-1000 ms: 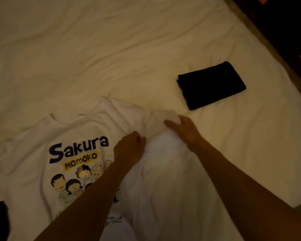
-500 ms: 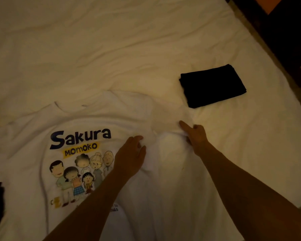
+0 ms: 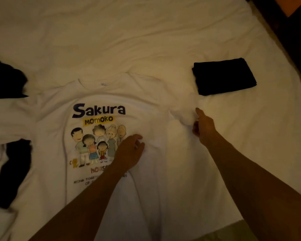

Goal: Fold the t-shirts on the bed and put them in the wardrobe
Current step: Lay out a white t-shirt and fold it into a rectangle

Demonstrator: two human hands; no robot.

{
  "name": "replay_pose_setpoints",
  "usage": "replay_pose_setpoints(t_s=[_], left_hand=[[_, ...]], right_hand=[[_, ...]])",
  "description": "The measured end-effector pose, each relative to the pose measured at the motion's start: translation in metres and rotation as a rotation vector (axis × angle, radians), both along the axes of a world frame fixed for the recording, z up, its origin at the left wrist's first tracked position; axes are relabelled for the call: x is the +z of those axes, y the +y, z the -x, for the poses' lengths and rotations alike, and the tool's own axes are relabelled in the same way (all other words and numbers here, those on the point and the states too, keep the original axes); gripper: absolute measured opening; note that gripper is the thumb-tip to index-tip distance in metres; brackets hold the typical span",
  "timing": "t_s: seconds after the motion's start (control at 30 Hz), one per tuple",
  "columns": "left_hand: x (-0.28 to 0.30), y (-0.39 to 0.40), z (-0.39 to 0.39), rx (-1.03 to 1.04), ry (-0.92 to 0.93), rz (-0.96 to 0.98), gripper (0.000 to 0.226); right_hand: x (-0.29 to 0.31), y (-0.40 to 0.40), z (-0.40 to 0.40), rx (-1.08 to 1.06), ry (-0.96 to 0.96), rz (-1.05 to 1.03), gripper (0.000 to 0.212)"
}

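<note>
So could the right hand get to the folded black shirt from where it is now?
Probably yes: the right hand grips the white t-shirt's sleeve, and only bare bed sheet separates it from the folded black shirt; it must release first.

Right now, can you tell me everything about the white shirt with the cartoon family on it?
The white cotton-looking t-shirt lies face up and unfolded, wrinkled, on the cream bed sheet. Its front says "Sakura MOMOKO" in dark blue and yellow above a cartoon family. The left hand presses its middle beside the picture, and the right hand pinches the bunched sleeve. Dark clothes lie at its other side.
</note>
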State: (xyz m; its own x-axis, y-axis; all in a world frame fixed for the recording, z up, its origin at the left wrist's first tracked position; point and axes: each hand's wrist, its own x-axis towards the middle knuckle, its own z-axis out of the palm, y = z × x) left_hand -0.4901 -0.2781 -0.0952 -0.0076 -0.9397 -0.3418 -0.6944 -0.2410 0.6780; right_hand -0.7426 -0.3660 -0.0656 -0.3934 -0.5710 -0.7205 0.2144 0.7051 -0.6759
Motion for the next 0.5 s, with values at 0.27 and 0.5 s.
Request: replay_pose_setpoints(t_s=[0.27,0.5], left_hand=[[0.013,0.111,-0.046,0.408,0.125,0.17,0.012],[0.005,0.251,-0.113,0.536,-0.2,0.157,0.031]], right_hand=[[-0.027,0.175,-0.075,0.633,0.341,-0.067,0.053],[-0.022,0.276,-0.118,0.716,0.486,-0.086,0.053]])
